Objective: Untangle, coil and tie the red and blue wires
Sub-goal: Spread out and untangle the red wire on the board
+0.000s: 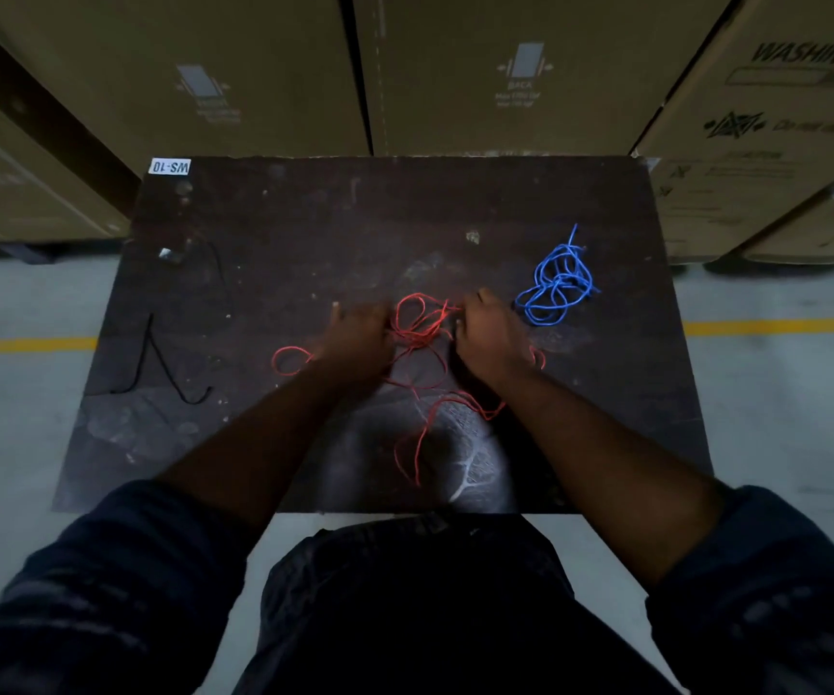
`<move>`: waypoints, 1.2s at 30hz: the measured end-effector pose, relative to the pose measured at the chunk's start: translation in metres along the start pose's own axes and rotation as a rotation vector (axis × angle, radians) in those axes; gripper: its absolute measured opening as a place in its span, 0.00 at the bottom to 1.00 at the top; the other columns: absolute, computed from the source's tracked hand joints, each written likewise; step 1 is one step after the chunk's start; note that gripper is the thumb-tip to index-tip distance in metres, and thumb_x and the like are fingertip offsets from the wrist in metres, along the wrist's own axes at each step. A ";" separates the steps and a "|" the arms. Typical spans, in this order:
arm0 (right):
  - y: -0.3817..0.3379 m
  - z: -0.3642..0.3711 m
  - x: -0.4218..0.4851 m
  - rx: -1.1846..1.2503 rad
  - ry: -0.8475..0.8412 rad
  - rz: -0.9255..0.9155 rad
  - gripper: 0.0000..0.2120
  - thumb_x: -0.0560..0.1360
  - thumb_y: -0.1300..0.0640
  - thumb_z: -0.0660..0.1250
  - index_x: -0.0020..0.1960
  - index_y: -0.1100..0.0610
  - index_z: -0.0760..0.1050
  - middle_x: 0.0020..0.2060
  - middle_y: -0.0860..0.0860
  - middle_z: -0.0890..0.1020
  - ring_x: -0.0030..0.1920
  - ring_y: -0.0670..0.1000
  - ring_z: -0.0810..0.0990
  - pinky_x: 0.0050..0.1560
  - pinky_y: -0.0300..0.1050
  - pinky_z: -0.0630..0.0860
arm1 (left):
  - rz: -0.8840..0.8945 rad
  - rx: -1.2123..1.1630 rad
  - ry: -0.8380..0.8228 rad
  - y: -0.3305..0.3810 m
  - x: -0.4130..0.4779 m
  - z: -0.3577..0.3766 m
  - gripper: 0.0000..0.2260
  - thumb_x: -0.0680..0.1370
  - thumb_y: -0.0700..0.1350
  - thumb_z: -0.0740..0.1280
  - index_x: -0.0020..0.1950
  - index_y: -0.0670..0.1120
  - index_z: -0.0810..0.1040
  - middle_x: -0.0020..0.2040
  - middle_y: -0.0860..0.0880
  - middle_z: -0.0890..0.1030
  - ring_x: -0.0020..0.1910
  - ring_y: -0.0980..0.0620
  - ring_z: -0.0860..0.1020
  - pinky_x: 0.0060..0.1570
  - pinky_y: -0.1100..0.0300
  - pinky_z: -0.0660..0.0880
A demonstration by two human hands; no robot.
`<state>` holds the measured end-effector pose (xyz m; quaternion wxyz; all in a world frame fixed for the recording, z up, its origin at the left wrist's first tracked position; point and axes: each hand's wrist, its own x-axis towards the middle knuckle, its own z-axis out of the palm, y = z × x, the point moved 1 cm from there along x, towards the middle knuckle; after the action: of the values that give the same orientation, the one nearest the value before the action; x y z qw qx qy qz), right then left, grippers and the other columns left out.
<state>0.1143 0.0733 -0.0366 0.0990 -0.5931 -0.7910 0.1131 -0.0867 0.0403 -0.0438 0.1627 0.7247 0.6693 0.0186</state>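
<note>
A warehouse: stacked cardboard cartons, concrete floor with yellow line.

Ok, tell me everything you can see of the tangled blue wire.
The thin blue wire lies in a loose tangle of overlapping loops on the dark scuffed tabletop, toward its far right. One free end points away from the person. It looks plastic-coated. Neither hand holds it; the right hand is close beside it.

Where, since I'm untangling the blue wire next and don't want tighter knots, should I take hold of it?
Probably pinch the blue wire at its free end, coming from the far side of the table: that tail sticks out clear of the tangled loops, so it can be followed back without cinching them.
</note>
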 end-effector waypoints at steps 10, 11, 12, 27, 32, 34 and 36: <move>0.007 0.023 -0.004 0.009 -0.323 -0.145 0.23 0.73 0.51 0.66 0.66 0.56 0.70 0.71 0.58 0.67 0.69 0.58 0.68 0.68 0.51 0.67 | -0.219 -0.078 -0.003 -0.008 -0.021 0.025 0.12 0.74 0.51 0.67 0.53 0.49 0.70 0.49 0.45 0.82 0.50 0.40 0.80 0.47 0.51 0.72; 0.009 0.022 -0.004 0.033 -0.296 -0.148 0.19 0.75 0.51 0.64 0.63 0.57 0.73 0.69 0.58 0.70 0.67 0.58 0.70 0.67 0.50 0.68 | -0.202 -0.077 -0.015 -0.013 -0.022 0.024 0.10 0.75 0.51 0.67 0.52 0.48 0.72 0.49 0.44 0.82 0.49 0.40 0.80 0.46 0.51 0.73; 0.009 0.020 -0.003 0.051 -0.268 -0.152 0.16 0.76 0.52 0.63 0.60 0.58 0.75 0.66 0.58 0.73 0.65 0.58 0.73 0.64 0.49 0.70 | -0.190 -0.106 -0.022 -0.018 -0.022 0.023 0.08 0.75 0.50 0.67 0.50 0.48 0.73 0.48 0.43 0.82 0.48 0.40 0.80 0.45 0.51 0.73; 0.062 0.010 -0.009 0.086 -0.183 0.254 0.07 0.74 0.55 0.62 0.46 0.58 0.76 0.46 0.61 0.81 0.49 0.63 0.80 0.47 0.53 0.77 | -0.342 -0.386 0.067 -0.083 -0.029 -0.005 0.02 0.75 0.41 0.68 0.43 0.45 0.77 0.42 0.40 0.83 0.43 0.41 0.80 0.41 0.53 0.73; 0.042 -0.002 -0.007 -0.003 -0.298 0.246 0.18 0.67 0.59 0.68 0.56 0.60 0.75 0.56 0.60 0.76 0.59 0.62 0.73 0.58 0.51 0.73 | -0.277 -0.450 -0.045 -0.058 -0.022 -0.005 0.05 0.78 0.42 0.65 0.48 0.43 0.79 0.43 0.42 0.82 0.43 0.47 0.78 0.42 0.59 0.69; 0.022 -0.012 -0.002 -0.061 -0.278 0.141 0.23 0.65 0.55 0.68 0.59 0.59 0.72 0.58 0.59 0.73 0.61 0.61 0.69 0.60 0.54 0.70 | -0.221 -0.555 -0.164 -0.043 -0.018 -0.004 0.03 0.78 0.44 0.65 0.48 0.46 0.77 0.43 0.44 0.80 0.42 0.48 0.77 0.43 0.59 0.70; -0.002 -0.014 0.006 0.062 -0.174 0.013 0.21 0.65 0.52 0.65 0.57 0.57 0.72 0.54 0.57 0.74 0.58 0.60 0.71 0.57 0.53 0.71 | -0.164 -0.593 -0.215 -0.032 -0.010 0.001 0.14 0.73 0.52 0.70 0.55 0.48 0.74 0.47 0.46 0.80 0.44 0.46 0.79 0.47 0.53 0.76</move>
<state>0.1151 0.0795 -0.0222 0.0473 -0.5828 -0.7889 0.1893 -0.1186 0.0319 -0.0513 0.4375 0.5872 0.6698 0.1229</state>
